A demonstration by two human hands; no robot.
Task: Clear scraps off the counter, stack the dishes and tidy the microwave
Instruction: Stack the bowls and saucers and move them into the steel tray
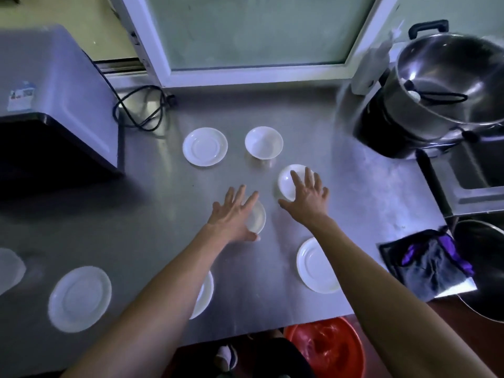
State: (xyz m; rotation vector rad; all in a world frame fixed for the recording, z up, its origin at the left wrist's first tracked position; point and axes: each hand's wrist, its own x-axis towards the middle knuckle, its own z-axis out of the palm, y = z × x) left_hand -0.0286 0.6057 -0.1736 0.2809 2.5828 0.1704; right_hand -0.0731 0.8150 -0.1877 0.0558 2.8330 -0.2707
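While both arms reach out over the steel desk (152, 214), each hand is spread above a small white bowl. Left hand (231, 214): fingers straight and fanned over the near bowl (257, 218), thumb at its near rim; grip apart, not yet closed. Right hand (305, 196): fingers splayed over the second bowl (286, 181), also apart, nothing clamped. Whether the palms touch the bowls I cannot tell.

Dishes lie scattered, unstacked: a third bowl (263, 142) farther back, a saucer (205, 146) beside it, another saucer (313, 266) near the right forearm, one (80, 298) at front left, one partly hidden under the left forearm (204, 293). Microwave (54, 105) stands at the left, its cord (139, 107) looped behind. No scraps visible.

Risks, as judged:
- Smooth glazed bowls on slick steel; a flat-handed pickup could skid one into its neighbour and chip a rim.
- Lifting two at once leaves no spare hand; nesting them in the air invites a slip.
- The right forearm passes just over the near saucer, close to the front edge; drawing back low could sweep it off, toward the red basin (324, 347) below.
- Pot (447, 85) and cloth (428, 263) crowd the right side.
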